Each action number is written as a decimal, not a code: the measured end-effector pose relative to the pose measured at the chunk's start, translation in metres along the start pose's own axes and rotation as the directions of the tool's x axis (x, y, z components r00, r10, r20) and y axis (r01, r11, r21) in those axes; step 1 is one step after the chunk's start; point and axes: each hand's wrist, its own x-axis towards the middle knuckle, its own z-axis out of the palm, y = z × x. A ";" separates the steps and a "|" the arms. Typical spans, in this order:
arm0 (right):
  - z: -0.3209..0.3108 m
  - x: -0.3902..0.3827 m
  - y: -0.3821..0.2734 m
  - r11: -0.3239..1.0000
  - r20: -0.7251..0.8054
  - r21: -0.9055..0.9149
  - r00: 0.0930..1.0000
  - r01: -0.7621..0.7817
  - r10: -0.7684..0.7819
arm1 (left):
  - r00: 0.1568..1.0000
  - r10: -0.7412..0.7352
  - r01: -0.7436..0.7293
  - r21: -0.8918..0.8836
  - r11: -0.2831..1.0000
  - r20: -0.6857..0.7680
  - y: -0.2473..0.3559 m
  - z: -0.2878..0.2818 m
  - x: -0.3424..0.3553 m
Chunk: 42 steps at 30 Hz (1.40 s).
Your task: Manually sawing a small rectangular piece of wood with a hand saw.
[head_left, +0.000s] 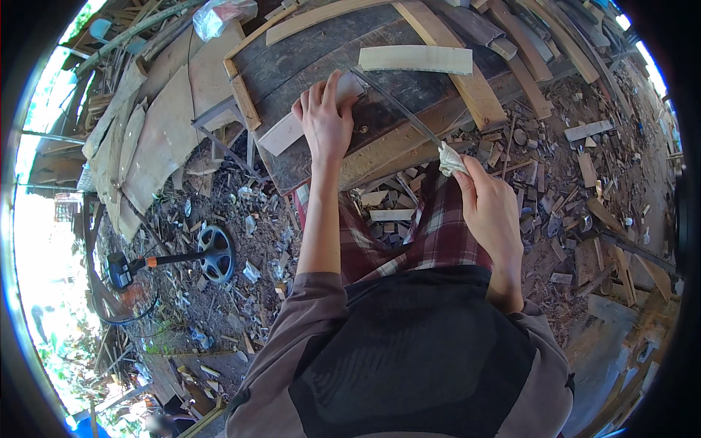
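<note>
My left hand (323, 120) grips a short pale wooden board (280, 136), fingers curled over its upper side and thumb at its near edge. The board lies slanted on a dark wooden workbench (314, 45). In my right hand (491, 208) is a long, narrow metal blade (401, 109), pinched by an end wrapped in whitish cloth (450, 158). The blade slopes up and left over the bench edge, its tip close to the board's far right end; whether they touch I cannot tell. A slightly curved pale wooden piece (416, 60) lies farther back.
Long planks (438, 33) lie across the bench's right side, with more lumber beyond. Wood offcuts (391, 214) litter the ground between my knees and around me. At left are plywood sheets (164, 109) and a pole-like device with a round black disc (216, 253).
</note>
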 end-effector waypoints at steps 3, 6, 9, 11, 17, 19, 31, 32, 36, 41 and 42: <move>0.009 0.004 0.007 0.996 -0.069 -0.048 0.994 0.077 -0.080 | 1.000 -0.017 0.018 0.028 0.999 -0.012 -0.001 0.001 0.000; 0.016 0.005 0.012 0.992 -0.076 -0.061 0.991 0.108 -0.112 | 0.999 -0.011 0.013 0.033 0.999 -0.034 -0.002 0.004 0.000; 0.015 0.005 0.009 0.997 -0.034 -0.030 0.996 0.076 -0.077 | 0.999 -0.018 0.018 0.029 0.999 -0.030 -0.002 0.005 0.000; 0.011 0.004 0.009 0.998 0.003 -0.024 0.998 0.066 -0.066 | 1.000 -0.011 0.012 0.036 0.999 -0.025 -0.004 0.003 -0.001; 0.002 0.003 0.010 0.994 -0.011 -0.074 0.997 0.075 -0.076 | 0.999 -0.002 0.004 0.034 0.999 -0.039 0.002 0.003 0.000; -0.001 0.002 0.012 0.993 -0.005 -0.084 0.997 0.079 -0.080 | 0.998 -0.005 0.007 0.044 0.999 -0.059 0.002 0.000 0.000; -0.039 -0.006 0.031 0.994 -0.068 -0.025 0.992 -0.109 0.107 | 0.940 0.039 -0.053 -0.031 0.998 -0.338 -0.001 -0.011 -0.005; -0.039 -0.005 0.031 0.989 -0.099 -0.037 0.986 -0.140 0.136 | 0.940 0.040 -0.054 -0.031 0.998 -0.339 0.000 -0.011 -0.005; -0.022 -0.003 0.041 1.000 -0.132 0.009 0.991 -0.018 0.019 | 0.934 0.037 -0.094 -0.142 0.985 -0.356 0.005 -0.010 -0.006; -0.009 -0.002 0.030 0.995 -0.089 0.086 0.995 0.040 -0.032 | 0.935 0.034 -0.091 -0.148 0.985 -0.354 0.004 -0.011 -0.005; -0.006 -0.002 0.024 0.989 -0.106 0.149 0.994 -0.004 0.020 | 0.936 0.047 -0.102 -0.142 0.985 -0.348 0.005 -0.011 -0.004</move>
